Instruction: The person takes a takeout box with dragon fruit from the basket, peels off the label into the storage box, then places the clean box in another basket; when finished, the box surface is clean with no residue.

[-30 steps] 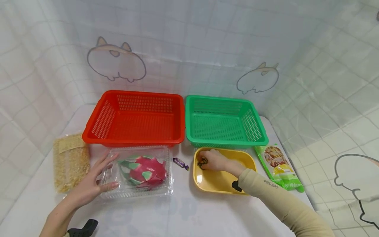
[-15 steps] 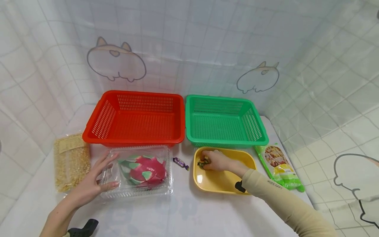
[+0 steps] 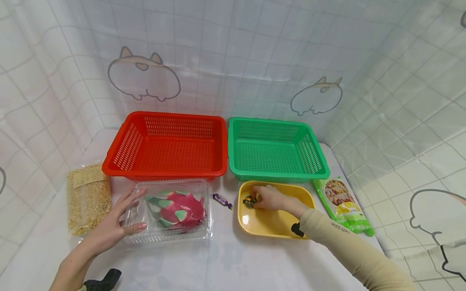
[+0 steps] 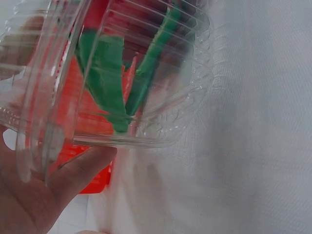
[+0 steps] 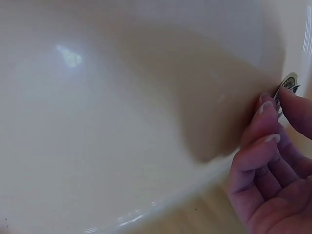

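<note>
My right hand (image 3: 272,198) reaches down into the yellow plastic basin (image 3: 274,230). Thumb and forefinger pinch a small black-and-gold label (image 3: 249,201) near the basin's left end; in the right wrist view the label (image 5: 290,82) looks thin, with a bent edge. On the other side, my left hand (image 3: 111,226) lies with spread fingers at the left end of a clear plastic clamshell box (image 3: 174,238). Inside that box is a pink-and-green dragon fruit (image 3: 183,210). From the left wrist, green leaf-like scales (image 4: 105,73) show through the ribbed plastic.
Behind stand a red basket (image 3: 174,153) and a green basket (image 3: 271,155), side by side. A purple-wrapped candy (image 3: 222,200) lies between box and basin. The far left has a bag of grain (image 3: 89,202); a green food packet (image 3: 344,206) lies at right.
My right hand has shifted slightly right and back inside the basin. More of the label's face shows now, flatter and rounder than before. The left hand stays put.
</note>
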{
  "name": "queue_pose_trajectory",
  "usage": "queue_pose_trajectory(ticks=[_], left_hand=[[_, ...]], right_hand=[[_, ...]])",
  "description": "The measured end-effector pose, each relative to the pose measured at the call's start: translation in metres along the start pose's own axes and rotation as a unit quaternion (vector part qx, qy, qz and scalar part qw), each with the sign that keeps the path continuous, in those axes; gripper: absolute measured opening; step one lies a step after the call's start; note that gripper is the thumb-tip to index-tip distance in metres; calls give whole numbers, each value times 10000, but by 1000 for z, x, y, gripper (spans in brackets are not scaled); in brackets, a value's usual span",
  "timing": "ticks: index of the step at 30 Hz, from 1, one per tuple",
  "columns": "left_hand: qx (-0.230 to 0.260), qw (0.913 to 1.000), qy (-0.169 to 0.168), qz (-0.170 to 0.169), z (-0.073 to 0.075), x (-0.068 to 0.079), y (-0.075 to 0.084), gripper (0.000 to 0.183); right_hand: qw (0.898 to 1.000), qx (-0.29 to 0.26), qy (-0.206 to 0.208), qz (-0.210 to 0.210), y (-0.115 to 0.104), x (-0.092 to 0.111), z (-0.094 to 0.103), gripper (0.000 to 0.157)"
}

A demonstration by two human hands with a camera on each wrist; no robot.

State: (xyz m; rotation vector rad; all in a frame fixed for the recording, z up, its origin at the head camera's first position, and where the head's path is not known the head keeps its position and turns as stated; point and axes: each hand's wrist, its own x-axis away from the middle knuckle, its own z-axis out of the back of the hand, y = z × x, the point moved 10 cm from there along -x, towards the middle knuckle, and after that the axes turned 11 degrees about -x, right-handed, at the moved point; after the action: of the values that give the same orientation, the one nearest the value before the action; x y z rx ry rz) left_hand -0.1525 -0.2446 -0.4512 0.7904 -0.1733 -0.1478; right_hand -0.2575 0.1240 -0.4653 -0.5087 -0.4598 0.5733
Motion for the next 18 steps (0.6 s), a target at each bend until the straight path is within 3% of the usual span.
queue_pose_trajectory(ticks=[10,18], left_hand=[[-84,10000,-7,50,-1,0,0,100],[-130,9999,-22,79,-1,0,-1,100]], right_hand=[[9997,-84,-127,-175,9,0,-3,21],[9990,-380,-200,-157,4,6,5,23]])
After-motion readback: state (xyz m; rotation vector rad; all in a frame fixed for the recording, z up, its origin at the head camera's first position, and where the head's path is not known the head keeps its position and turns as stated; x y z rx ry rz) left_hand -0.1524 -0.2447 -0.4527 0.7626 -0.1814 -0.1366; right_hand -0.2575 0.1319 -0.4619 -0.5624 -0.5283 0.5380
